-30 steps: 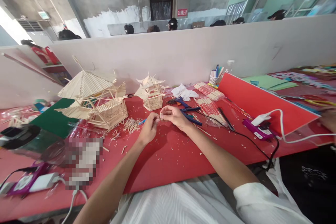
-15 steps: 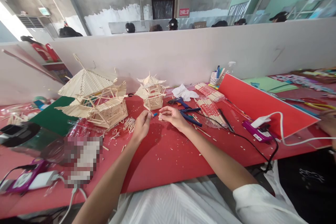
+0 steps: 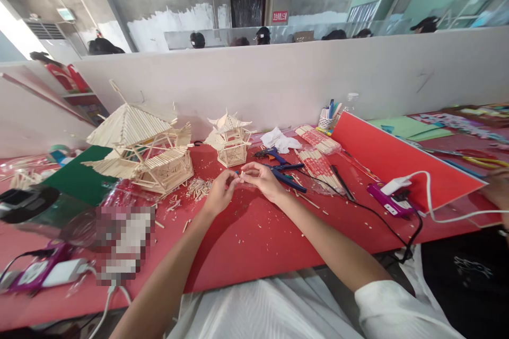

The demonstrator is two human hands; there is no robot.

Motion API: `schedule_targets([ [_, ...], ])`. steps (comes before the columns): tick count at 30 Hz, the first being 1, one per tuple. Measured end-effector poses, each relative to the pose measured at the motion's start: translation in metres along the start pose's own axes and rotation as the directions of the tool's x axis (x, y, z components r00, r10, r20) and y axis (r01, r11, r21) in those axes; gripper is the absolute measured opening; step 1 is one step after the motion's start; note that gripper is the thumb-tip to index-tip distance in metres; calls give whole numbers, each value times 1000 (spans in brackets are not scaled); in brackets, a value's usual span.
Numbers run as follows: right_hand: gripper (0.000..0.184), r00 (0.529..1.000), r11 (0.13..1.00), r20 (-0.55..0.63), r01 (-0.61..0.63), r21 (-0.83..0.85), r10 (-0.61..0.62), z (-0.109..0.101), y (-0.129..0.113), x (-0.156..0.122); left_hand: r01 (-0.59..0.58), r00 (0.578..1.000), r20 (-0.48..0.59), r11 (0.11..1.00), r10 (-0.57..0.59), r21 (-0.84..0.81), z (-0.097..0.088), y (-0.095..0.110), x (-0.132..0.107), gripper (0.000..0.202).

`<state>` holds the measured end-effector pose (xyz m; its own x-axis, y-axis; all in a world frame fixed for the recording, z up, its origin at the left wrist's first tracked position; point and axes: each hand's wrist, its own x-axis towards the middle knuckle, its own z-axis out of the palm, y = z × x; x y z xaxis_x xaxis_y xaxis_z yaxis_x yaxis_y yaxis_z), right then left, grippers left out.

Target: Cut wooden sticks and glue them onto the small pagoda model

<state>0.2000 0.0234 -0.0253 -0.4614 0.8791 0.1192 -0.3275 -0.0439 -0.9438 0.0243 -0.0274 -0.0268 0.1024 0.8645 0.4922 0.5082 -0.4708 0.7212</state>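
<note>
My left hand (image 3: 220, 193) and my right hand (image 3: 260, 178) meet above the red table (image 3: 254, 233), fingertips pinched together on a small pale piece made of wooden sticks (image 3: 242, 176). A blue-tipped tool lies just behind the fingers. A small stick pagoda (image 3: 229, 140) stands right behind my hands. A larger stick pavilion (image 3: 139, 145) stands to the left, with loose stick offcuts (image 3: 196, 189) scattered in front of it.
A blue glue gun (image 3: 278, 161), packs of sticks (image 3: 320, 161), a white tissue (image 3: 279, 140) and a pen cup (image 3: 326, 116) lie right of the pagoda. A purple device with a white cable (image 3: 392, 198) sits by a raised red board (image 3: 397, 153). Another person's hand (image 3: 497, 188) shows at the far right.
My left hand drew back a little from the right hand half a second ago, then came back; both hands now pinch the small stick piece together again.
</note>
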Motion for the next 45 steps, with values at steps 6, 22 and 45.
schedule_targets([
  [6, 38, 997, 995, -32, 73, -72, -75, 1, 3, 3, 44, 999, 24, 999, -44, -20, 1, 4, -1, 17],
  [22, 37, 995, 963, 8, 99, -252, -101, 2, 6, 3, 124, 991, -38, 989, -128, -84, -3, 0, 3, 23],
  [45, 14, 961, 834, 85, 272, -480, -264, 2, -1, -1, 230, 972, 21, 943, -232, -241, 5, -2, 1, 27],
])
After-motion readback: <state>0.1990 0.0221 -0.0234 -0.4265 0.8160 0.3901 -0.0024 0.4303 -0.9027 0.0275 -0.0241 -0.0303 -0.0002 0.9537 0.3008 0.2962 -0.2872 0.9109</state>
